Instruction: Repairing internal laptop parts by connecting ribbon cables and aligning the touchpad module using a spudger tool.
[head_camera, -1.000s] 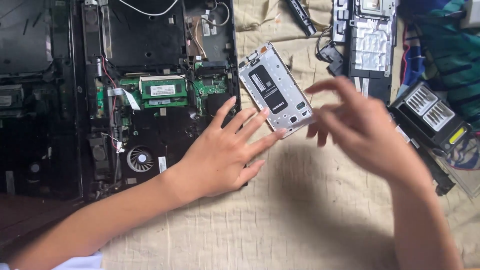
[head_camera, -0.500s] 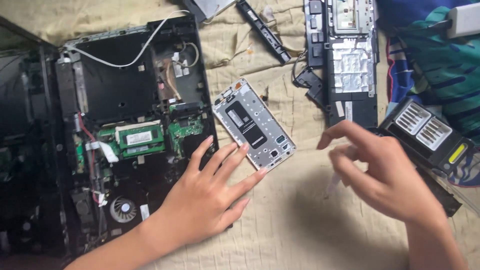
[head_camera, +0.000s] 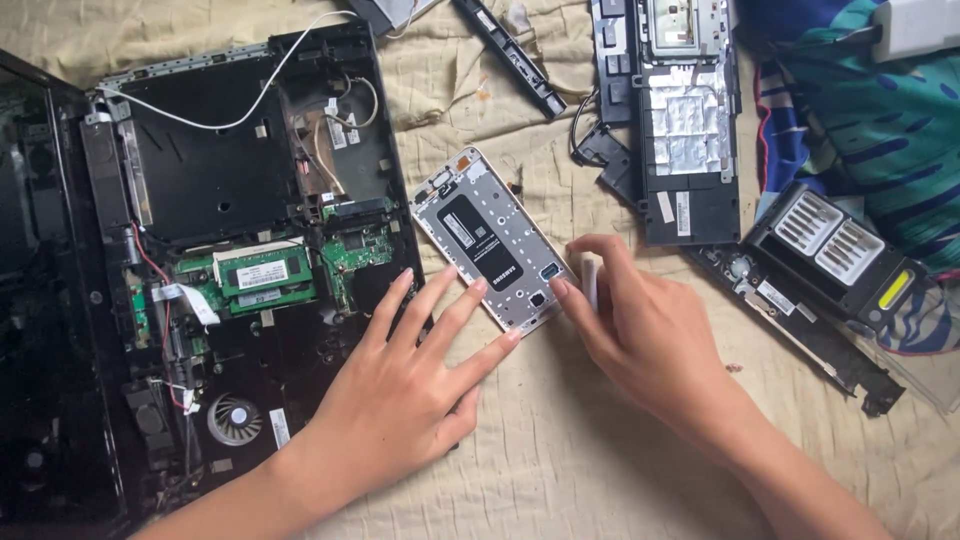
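An opened phone frame (head_camera: 490, 238), silver with a black centre strip, lies tilted on the beige cloth (head_camera: 600, 450). My left hand (head_camera: 410, 385) rests flat with fingers spread, its fingertips touching the frame's lower left edge and the laptop's rim. My right hand (head_camera: 645, 335) is at the frame's lower right corner, pinching a small white tool (head_camera: 590, 282) between thumb and fingers.
A dismantled black laptop base (head_camera: 230, 250) with green circuit boards and a fan fills the left. A black panel with foil (head_camera: 685, 120) and a black strip (head_camera: 510, 55) lie at the back. A black battery-like block (head_camera: 835, 255) and patterned fabric (head_camera: 860, 120) sit right.
My right hand came down from the open air to the frame's lower right corner, now pinching a white tool. The left hand stayed by the frame. The view shifted.
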